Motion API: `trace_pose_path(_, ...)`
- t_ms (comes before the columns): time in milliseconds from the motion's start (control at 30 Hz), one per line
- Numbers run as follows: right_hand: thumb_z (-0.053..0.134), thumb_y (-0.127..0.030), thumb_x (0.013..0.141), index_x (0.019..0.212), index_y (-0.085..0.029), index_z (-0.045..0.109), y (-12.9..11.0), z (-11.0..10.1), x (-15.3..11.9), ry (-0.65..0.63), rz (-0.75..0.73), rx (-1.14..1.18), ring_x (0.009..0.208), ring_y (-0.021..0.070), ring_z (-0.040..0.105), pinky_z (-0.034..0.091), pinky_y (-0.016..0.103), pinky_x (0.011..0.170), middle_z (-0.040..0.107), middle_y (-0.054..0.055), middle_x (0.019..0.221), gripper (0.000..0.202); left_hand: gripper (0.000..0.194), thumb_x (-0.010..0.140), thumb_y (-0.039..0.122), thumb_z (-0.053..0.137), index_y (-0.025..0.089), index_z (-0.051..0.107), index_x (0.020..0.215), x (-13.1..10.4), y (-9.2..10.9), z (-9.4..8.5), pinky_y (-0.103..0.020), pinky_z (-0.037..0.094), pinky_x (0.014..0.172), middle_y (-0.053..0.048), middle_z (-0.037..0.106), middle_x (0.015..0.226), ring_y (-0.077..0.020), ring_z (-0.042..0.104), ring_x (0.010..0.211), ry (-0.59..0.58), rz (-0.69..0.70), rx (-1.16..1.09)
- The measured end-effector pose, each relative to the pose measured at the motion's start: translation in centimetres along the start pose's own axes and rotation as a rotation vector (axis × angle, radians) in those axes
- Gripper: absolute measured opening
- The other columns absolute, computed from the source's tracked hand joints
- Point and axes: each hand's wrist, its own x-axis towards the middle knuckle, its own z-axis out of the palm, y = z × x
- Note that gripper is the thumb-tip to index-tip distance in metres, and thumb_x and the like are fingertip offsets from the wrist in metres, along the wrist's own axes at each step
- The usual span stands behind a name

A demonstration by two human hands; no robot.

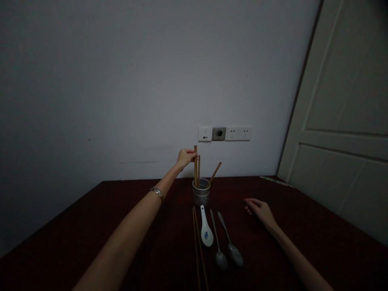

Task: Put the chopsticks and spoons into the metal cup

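My left hand [187, 157] pinches wooden chopsticks [195, 167] near their upper ends; their lower ends are inside a grey metal cup [201, 197]. Another chopstick [214, 173] leans to the right in the same cup. My right hand [257, 209] rests on the table to the right of the cup, fingers loosely curled, and no object shows in it. In front of the cup lie two chopsticks [197, 246], a white soup spoon [206, 232] with a blue mark, and two long-handled metal spoons [221, 258], side by side.
The dark red table [169, 258] meets a pale wall [121, 101] at the back. Wall sockets [238, 133] and a switch plate [218, 133] sit above the cup. A white panelled door [342, 121] stands at the right. A thin strip [275, 181] lies at the table's back right edge.
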Motion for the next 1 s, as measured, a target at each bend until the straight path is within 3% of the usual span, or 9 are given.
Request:
trace_pose_path(267,0.06,-0.036,0.063,0.079,-0.011,0.064,0.2,0.0,0.2,0.005,0.009,-0.012,0.048,0.0133,0.054,0.041,0.025,0.046,0.063,0.005,0.057,0.03,0.006,0.064,0.015,0.065,0.009,0.063,0.063,0.0,-2.4,0.3,-0.025,0.051,0.055,-0.005,0.065,0.058,-0.0122,0.06,0.052,0.015,-0.013,0.082)
trace_pose_path(1000,0.061,-0.035,0.061,0.073,-0.012,0.065,-0.5,0.2,-0.3,-0.007,0.01,0.013,0.047,0.0133,0.053,0.041,0.024,0.046,0.062,0.004,0.054,0.026,0.01,0.059,0.012,0.068,0.008,0.061,0.064,-0.4,-4.6,0.7,-0.024,0.051,0.054,-0.003,0.062,0.054,-0.0106,0.058,0.05,0.003,-0.05,0.004)
